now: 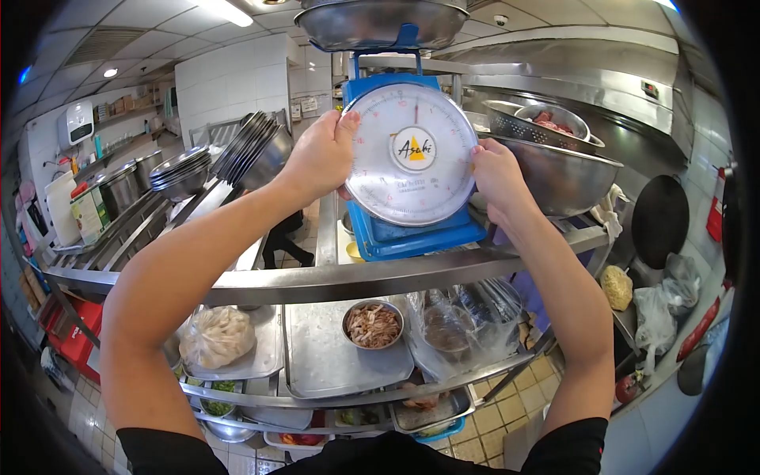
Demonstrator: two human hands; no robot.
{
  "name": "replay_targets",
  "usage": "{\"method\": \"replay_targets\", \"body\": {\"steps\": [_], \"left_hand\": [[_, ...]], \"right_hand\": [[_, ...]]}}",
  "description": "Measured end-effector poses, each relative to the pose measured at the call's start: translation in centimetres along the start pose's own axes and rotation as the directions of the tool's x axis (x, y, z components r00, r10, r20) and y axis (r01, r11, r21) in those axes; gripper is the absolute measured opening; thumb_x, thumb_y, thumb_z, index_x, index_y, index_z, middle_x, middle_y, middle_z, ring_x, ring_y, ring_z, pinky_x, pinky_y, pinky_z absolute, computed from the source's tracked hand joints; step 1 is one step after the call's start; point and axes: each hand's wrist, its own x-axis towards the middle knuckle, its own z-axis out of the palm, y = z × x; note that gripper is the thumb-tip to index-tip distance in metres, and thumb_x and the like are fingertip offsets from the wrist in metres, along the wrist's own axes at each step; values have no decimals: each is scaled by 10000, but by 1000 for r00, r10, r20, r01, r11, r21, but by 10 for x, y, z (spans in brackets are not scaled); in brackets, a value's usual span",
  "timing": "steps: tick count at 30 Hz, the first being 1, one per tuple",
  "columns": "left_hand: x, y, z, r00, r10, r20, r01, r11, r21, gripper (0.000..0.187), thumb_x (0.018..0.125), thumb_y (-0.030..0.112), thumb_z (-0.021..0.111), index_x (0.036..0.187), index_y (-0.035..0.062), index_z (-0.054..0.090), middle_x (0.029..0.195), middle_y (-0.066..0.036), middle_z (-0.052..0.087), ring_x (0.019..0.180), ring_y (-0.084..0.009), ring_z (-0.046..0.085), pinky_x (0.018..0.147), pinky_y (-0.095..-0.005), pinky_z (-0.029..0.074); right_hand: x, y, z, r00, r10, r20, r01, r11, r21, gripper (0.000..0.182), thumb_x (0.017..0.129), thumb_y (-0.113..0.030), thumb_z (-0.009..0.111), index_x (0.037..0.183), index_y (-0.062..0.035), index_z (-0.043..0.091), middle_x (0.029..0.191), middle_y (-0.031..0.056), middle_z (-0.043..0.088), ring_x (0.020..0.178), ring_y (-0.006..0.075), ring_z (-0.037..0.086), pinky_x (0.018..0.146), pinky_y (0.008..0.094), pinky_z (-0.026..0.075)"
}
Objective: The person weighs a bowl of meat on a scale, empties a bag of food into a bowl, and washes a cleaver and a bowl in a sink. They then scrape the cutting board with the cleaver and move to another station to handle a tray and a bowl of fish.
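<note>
A blue dial scale (pixel 413 154) with a round white face marked "Asahi" stands upright in front of me at the level of the top shelf. My left hand (pixel 323 154) is closed on the left edge of the dial, thumb against the rim. On the opposite edge, my right hand (pixel 500 180) grips with its thumb at the rim; its other fingers are mostly hidden. Above the scale's body sits a wide metal pan (pixel 380 25), cut off by the top of the view. The dial's needle points near the top.
A metal shelf rail (pixel 317 279) runs below the scale. Stacked steel bowls (pixel 261 146) lean at left; a large steel bowl (pixel 554 170) and a colander (pixel 507 119) stand at right. Lower down are a tray (pixel 317 356), a bowl of shredded food (pixel 374 324) and a bagged item (pixel 218 336).
</note>
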Motion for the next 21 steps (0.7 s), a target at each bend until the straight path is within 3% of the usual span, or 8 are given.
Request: {"method": "replay_targets", "body": {"steps": [2, 5, 11, 14, 21], "left_hand": [[1, 4, 1, 1000, -4, 17, 4, 999, 31, 454, 1037, 403, 379, 1066, -23, 534, 744, -87, 607, 471, -136, 590, 369, -256, 466], [6, 6, -2, 997, -3, 78, 1, 1000, 20, 442, 1035, 381, 386, 1052, -36, 531, 728, -90, 602, 454, -146, 582, 366, -267, 467], [8, 11, -6, 994, -23, 110, 21, 1000, 15, 421, 1030, 355, 393, 1035, -42, 533, 705, -100, 593, 437, -155, 570, 364, -284, 470], [12, 7, -9, 994, -40, 105, 37, 999, 29, 420, 1030, 359, 393, 1058, -34, 541, 685, -85, 594, 424, -142, 558, 358, -274, 460], [8, 10, -30, 995, -37, 91, 34, 999, 33, 410, 1040, 349, 384, 1078, -23, 553, 675, -48, 601, 422, -104, 539, 352, -243, 441]], "right_hand": [[-3, 4, -2, 1000, -14, 11, 14, 1000, -5, 247, 1008, -134, 408, 1082, 17, 590, 981, 83, 590, 938, 152, 500, 873, 336, 391], [-3, 4, -7, 999, -1, 34, 3, 999, -55, 287, 1001, -133, 397, 1169, 50, 541, 928, 112, 605, 765, 159, 570, 661, 320, 476], [2, 14, -10, 996, 39, 77, -39, 999, -3, 241, 1011, -159, 400, 1110, 11, 540, 837, 80, 582, 638, 136, 539, 495, 298, 437], [4, 16, -5, 998, 21, 62, -16, 997, -75, 236, 1011, -169, 404, 1102, 3, 537, 841, 84, 586, 654, 135, 550, 492, 299, 443], [-12, 9, 15, 989, 45, 140, -42, 999, -23, 226, 1009, -166, 405, 1137, 4, 480, 945, 115, 585, 706, 152, 586, 551, 320, 508]]}}
